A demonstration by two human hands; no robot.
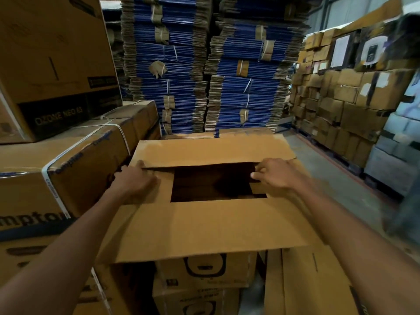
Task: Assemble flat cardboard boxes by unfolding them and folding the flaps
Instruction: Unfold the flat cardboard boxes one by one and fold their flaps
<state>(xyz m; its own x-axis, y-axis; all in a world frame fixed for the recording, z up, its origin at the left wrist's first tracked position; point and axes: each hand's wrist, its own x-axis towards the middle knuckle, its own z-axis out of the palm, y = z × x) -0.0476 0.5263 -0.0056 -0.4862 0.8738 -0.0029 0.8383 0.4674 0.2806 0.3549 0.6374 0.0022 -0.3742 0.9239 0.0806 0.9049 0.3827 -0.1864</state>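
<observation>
Cardboard fills my view: the box [204, 223] I am assembling stands right in front of me, its top half closed. Its near flap [216, 226] lies folded away from me across the top. The far flap [211, 153] is folded back towards me, and a dark rectangular gap [213, 183] shows between the two.

My left hand [136, 180] rests on the left side flap [162, 189] of the box. Its fingers are stretched out fairly flat and pressing down, and the thumb is up against the far flap's corner, so this hand is released rather than clenched. My right hand [277, 176] sits at the right end of the gap, above the right side flap [258, 189]. Its fingers are bent, with the tips at the far flap's edge. I cannot tell whether they are pinching that edge or only pushing on it.

Left of the box, touching it, is a strapped carton [68, 169], with a printed carton [52, 64] stacked on top. Beyond the box rise tall stacks of flat blue cartons [216, 76], tied in bundles. Beyond the box and to its right stands a wall of brown packages [341, 105]. Under the near edge of the box I see smaller printed boxes [204, 273], and just right of those a flat cardboard sheet [306, 283].
</observation>
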